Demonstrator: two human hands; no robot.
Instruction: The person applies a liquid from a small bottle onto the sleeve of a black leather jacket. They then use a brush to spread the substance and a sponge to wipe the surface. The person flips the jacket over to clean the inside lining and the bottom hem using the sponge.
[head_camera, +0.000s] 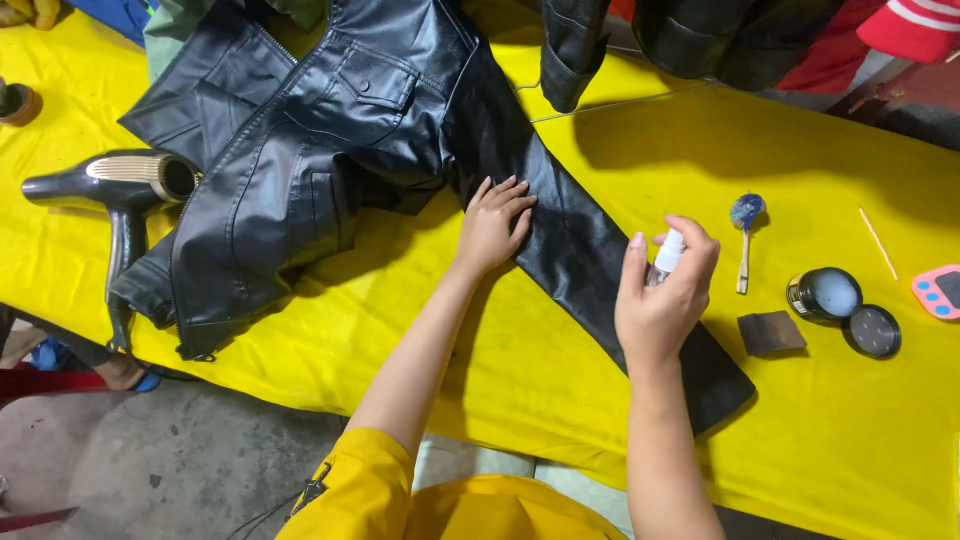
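— Gripping a small white spray bottle (668, 254), the right hand (660, 300) has its fingers curled round the bottle and the index finger resting on top of the nozzle. It hovers above the lower part of a black leather jacket's sleeve (590, 260).

— And the left hand?

— Left hand (492, 225) lies flat, fingers spread and open, pressed on the same sleeve higher up, holding nothing. Both arms are bare; a yellow garment shows at the bottom edge.

— Where is the jacket?

— Black leather jacket (320, 130) lies spread out on a surface covered in yellow cloth (850, 440). Its body is at upper left, and the sleeve runs diagonally down toward the lower right, with the cuff near the front edge.

— What else is on the surface?

— To the left of the jacket, touching its hem, lies a black hair dryer (125, 200). To the right of the sleeve, a small brush with a blue head (746, 225) lies just beside the right hand. Further right stands an open dark jar (824, 295), its round black lid (872, 331) just beside it, and a brown square pad (771, 332) near both. A thin pale stick (878, 243) and a pink object (938, 291), cut off by the frame, lie at the far right. More dark garments (700, 40) sit along the top edge.
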